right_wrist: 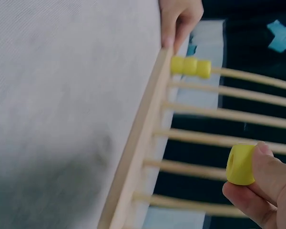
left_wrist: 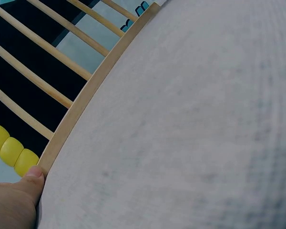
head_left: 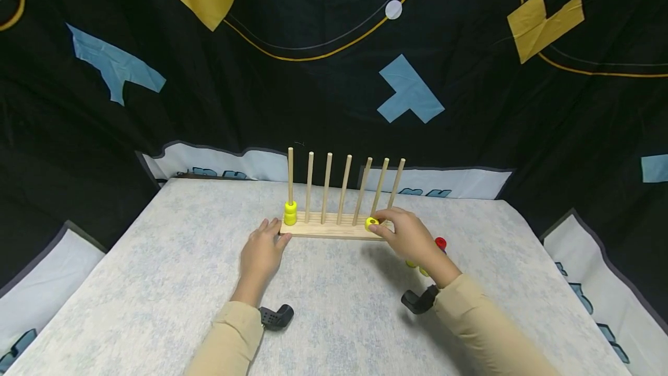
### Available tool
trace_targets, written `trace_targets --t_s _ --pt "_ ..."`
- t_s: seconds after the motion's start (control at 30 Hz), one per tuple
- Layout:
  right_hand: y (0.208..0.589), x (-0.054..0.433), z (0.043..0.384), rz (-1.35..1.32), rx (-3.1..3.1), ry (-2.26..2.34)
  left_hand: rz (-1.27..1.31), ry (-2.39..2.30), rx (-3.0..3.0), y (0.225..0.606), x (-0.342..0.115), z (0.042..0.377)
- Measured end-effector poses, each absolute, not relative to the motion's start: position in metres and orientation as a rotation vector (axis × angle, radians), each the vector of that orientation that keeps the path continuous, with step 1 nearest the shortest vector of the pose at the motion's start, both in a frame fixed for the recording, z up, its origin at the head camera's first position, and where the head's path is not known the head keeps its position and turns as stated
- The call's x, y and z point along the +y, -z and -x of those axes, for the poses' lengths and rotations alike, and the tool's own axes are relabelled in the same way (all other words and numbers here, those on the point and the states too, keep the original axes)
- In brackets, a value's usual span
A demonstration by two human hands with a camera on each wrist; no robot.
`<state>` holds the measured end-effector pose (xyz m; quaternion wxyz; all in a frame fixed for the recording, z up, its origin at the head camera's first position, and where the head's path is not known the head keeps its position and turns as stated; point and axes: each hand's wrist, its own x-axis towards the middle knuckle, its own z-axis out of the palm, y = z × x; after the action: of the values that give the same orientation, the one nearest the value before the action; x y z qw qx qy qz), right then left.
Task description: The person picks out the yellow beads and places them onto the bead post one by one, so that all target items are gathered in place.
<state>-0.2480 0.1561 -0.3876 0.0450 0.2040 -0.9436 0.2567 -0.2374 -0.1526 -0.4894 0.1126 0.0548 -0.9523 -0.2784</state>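
Note:
A wooden peg rack (head_left: 334, 230) stands on the table, its upright pegs in a row. Several yellow beads, three in the wrist views (left_wrist: 11, 151), are stacked on the leftmost peg. My left hand (head_left: 261, 254) grips the rack's left end, thumb at the front edge. Another yellow bead (right_wrist: 241, 164) is pinched between thumb and finger of my right hand (head_left: 407, 237), its hole showing. In the head view this bead is in front of the pegs near the right end, apart from the leftmost stack. The other pegs in sight carry no beads.
Loose beads, among them a red bead (head_left: 440, 242) and a yellow bead (head_left: 424, 271), lie on the table right of the rack, partly hidden by my right forearm. The pale cloth-covered table (head_left: 334, 306) ends at a black curtain (head_left: 292, 103) behind.

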Motion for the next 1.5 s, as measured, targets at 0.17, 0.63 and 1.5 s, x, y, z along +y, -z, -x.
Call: trace_targets --t_s 0.17,0.63,1.5 --pt "0.380 0.133 0.248 -0.686 -2.850 -0.843 -0.157 0.814 -2.798 0.489 -0.153 0.237" --pt "0.353 0.068 0.262 -0.875 -2.746 -0.894 -0.186 0.805 -2.817 0.490 -0.152 0.238" --pt "0.288 0.009 0.291 -0.783 -2.646 -0.858 -0.184 0.835 -2.795 0.490 -0.152 0.238"
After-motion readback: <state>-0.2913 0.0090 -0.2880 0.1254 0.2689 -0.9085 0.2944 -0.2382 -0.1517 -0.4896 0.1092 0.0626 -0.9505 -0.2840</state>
